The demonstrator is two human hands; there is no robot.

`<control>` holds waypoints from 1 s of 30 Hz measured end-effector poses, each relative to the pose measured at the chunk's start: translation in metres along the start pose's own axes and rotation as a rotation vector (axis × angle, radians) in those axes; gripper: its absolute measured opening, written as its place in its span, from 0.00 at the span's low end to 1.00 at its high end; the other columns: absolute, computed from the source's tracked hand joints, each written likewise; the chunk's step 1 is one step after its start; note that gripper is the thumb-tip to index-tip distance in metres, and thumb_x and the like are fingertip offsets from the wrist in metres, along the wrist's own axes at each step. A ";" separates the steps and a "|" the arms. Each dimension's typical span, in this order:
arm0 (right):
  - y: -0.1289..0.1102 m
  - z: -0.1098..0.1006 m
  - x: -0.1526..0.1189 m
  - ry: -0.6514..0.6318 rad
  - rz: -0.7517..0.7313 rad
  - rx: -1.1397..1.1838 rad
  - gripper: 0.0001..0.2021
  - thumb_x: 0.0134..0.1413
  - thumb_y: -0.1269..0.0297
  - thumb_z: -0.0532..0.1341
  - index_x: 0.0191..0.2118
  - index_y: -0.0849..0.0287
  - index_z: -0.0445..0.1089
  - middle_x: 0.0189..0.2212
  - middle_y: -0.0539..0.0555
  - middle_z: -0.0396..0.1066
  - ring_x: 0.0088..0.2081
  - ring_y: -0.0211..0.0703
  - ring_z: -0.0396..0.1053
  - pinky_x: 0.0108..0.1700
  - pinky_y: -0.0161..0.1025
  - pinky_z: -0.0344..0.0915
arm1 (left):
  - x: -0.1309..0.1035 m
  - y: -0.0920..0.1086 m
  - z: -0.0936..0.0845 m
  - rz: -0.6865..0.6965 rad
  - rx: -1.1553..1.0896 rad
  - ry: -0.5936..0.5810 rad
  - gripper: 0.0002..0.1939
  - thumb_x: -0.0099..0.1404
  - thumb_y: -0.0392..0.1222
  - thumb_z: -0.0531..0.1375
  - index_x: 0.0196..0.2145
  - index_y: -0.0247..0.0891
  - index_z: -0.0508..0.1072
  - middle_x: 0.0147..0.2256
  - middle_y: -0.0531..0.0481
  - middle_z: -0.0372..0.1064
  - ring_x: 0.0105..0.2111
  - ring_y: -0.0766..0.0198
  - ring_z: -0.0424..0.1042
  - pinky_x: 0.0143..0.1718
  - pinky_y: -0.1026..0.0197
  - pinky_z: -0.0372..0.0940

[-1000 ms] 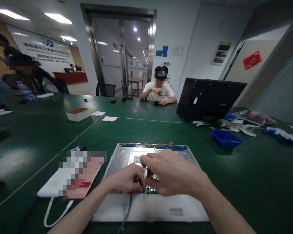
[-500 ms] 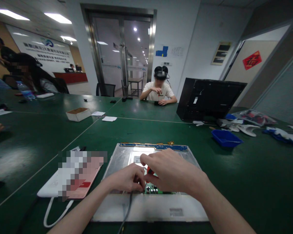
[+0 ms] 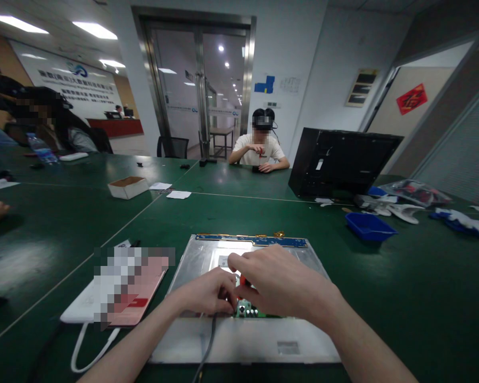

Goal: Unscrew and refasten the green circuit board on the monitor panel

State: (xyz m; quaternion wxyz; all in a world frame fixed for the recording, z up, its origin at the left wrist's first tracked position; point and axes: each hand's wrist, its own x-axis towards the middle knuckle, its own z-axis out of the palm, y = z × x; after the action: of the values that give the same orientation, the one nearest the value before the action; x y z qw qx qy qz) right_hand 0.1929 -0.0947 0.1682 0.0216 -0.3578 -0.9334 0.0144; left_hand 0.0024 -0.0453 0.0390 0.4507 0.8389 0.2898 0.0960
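Observation:
A flat silvery display panel [image 3: 255, 338] lies back side up on the table before me. A green circuit board [image 3: 249, 310] sits at its middle, partly covered by my hands. My right hand [image 3: 277, 279] is curled over the board, its fingers around a red-handled screwdriver [image 3: 243, 280] whose tip is hidden. My left hand [image 3: 209, 290] is closed in a pinch at the board's left edge; what its fingertips hold is hidden. From under it a dark cable [image 3: 211, 343] runs down across the panel. A blue circuit strip [image 3: 239, 240] lines the panel's far edge.
To the left lie a blurred-out white device [image 3: 80, 306] with a white cable and a pink one [image 3: 157, 276]. A blue tray [image 3: 370, 226], a black monitor [image 3: 343, 162] and gloves [image 3: 461, 221] are at right. A box [image 3: 128, 187] stands far left; a person [image 3: 259, 146] sits opposite.
My right hand has shifted very slightly over the board, with the red handle still in it. My left hand and the panel stay where they were.

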 end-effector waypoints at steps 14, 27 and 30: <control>-0.003 -0.004 -0.002 -0.037 -0.042 0.033 0.06 0.56 0.67 0.58 0.40 0.58 0.64 0.35 0.53 0.74 0.30 0.41 0.69 0.25 0.38 0.46 | -0.001 -0.001 0.001 -0.062 -0.010 0.014 0.06 0.51 0.33 0.64 0.29 0.37 0.80 0.25 0.54 0.70 0.23 0.68 0.62 0.24 0.67 0.55; -0.005 -0.006 -0.005 -0.051 -0.075 0.026 0.08 0.51 0.67 0.61 0.39 0.58 0.63 0.34 0.52 0.72 0.28 0.39 0.66 0.24 0.37 0.45 | -0.001 -0.002 0.000 -0.048 0.004 0.013 0.07 0.51 0.33 0.65 0.31 0.36 0.80 0.23 0.55 0.68 0.22 0.69 0.62 0.23 0.68 0.56; -0.004 -0.004 -0.002 -0.042 -0.047 0.019 0.06 0.54 0.67 0.59 0.39 0.58 0.63 0.33 0.52 0.74 0.28 0.39 0.67 0.24 0.38 0.44 | 0.000 -0.002 0.000 -0.023 0.000 0.012 0.06 0.51 0.33 0.64 0.30 0.36 0.79 0.22 0.55 0.66 0.21 0.69 0.61 0.22 0.68 0.54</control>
State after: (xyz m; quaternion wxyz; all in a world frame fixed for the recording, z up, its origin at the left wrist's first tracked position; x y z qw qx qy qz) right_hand 0.1919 -0.0994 0.1724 0.0055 -0.3349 -0.9417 0.0304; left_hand 0.0014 -0.0449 0.0376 0.4503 0.8347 0.3022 0.0956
